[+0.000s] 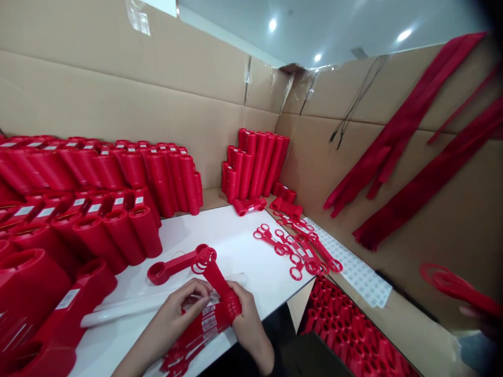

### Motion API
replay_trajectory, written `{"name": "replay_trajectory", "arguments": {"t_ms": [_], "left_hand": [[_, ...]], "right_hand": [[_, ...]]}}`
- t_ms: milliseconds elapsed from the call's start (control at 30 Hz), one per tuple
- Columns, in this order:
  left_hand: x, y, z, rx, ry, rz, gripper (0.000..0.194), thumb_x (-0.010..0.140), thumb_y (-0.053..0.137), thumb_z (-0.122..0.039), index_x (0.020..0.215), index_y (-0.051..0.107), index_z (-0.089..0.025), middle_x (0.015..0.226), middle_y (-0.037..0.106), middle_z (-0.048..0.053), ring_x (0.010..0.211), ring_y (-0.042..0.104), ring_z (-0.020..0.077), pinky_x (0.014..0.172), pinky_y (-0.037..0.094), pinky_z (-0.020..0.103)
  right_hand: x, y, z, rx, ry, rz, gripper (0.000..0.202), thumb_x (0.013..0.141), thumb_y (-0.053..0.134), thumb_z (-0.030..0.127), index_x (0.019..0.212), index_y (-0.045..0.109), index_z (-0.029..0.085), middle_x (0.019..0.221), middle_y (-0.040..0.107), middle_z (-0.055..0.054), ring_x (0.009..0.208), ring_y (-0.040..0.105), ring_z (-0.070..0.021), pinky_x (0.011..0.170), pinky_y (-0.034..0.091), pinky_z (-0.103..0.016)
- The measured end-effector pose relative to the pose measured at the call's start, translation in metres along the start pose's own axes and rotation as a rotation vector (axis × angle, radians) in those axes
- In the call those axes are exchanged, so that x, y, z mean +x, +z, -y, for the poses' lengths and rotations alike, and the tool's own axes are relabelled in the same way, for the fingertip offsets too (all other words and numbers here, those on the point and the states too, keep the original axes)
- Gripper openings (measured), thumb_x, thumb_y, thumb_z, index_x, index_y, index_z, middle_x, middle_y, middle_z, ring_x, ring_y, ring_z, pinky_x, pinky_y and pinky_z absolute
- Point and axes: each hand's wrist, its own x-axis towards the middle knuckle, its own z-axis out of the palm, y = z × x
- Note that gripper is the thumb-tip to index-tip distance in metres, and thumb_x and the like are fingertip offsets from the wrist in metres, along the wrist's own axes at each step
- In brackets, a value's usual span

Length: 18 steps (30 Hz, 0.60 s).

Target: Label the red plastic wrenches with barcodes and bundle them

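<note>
Red plastic ring-ended stack [218, 281] held in the fingers of the right hand [247, 315], above the near edge of the white tabletop [208, 225], left hand [184, 308] just beside, fingers curled, grip unclear, loose ring-ended pieces [301, 250] along the right edge

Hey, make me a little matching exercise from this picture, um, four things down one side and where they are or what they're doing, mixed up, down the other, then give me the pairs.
Column one
1. Red ribbons
2. Patterned sheet
3. White roll
4. Wearer's right hand

Column two
A. Lying on the white table, near the left hand
B. Gripping a red piece
C. Hanging against the cardboard wall
D. Lying flat between table and wall

Right pairs: 1-C, 2-D, 3-A, 4-B
</note>
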Motion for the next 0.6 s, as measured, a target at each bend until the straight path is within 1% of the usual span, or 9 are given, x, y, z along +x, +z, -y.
{"name": "replay_trajectory", "arguments": {"t_ms": [200, 333, 433, 600], "left_hand": [[-0.001, 0.001, 0.000, 0.011, -0.021, -0.001, 0.025, 0.091, 0.052, -0.044, 0.082, 0.058, -0.021, 0.102, 0.066, 0.007, 0.097, 0.064, 0.0234, 0.088, 0.049, 0.032], [-0.001, 0.002, 0.001, 0.035, -0.029, -0.007, 0.027, 0.090, 0.052, -0.046, 0.081, 0.058, -0.021, 0.103, 0.067, 0.008, 0.099, 0.064, 0.0248, 0.088, 0.051, 0.033], [-0.001, 0.001, 0.003, 0.047, -0.031, -0.021, 0.029, 0.089, 0.052, -0.048, 0.080, 0.058, -0.022, 0.102, 0.068, 0.008, 0.099, 0.064, 0.0256, 0.087, 0.051, 0.033], [0.001, 0.000, 0.006, 0.063, -0.040, -0.022, 0.029, 0.087, 0.055, -0.049, 0.081, 0.060, -0.022, 0.101, 0.069, 0.008, 0.098, 0.065, 0.0255, 0.086, 0.051, 0.032]], "right_hand": [[-0.001, 0.000, -0.002, -0.025, 0.007, -0.013, 0.034, 0.079, 0.054, 0.007, 0.106, 0.069, 0.022, 0.103, 0.073, -0.003, 0.094, 0.068, -0.0210, 0.085, 0.052, -0.031], [-0.002, -0.001, -0.005, -0.046, 0.004, -0.010, 0.034, 0.080, 0.052, 0.009, 0.107, 0.069, 0.021, 0.103, 0.073, -0.004, 0.095, 0.068, -0.0214, 0.086, 0.052, -0.032], [-0.002, -0.002, -0.008, -0.057, -0.005, -0.015, 0.038, 0.079, 0.052, 0.008, 0.110, 0.069, 0.022, 0.104, 0.073, -0.003, 0.095, 0.067, -0.0212, 0.086, 0.052, -0.033], [-0.003, -0.003, -0.011, -0.078, -0.009, -0.018, 0.049, 0.073, 0.051, 0.004, 0.115, 0.068, 0.022, 0.106, 0.073, -0.002, 0.097, 0.067, -0.0209, 0.088, 0.051, -0.032]]}}
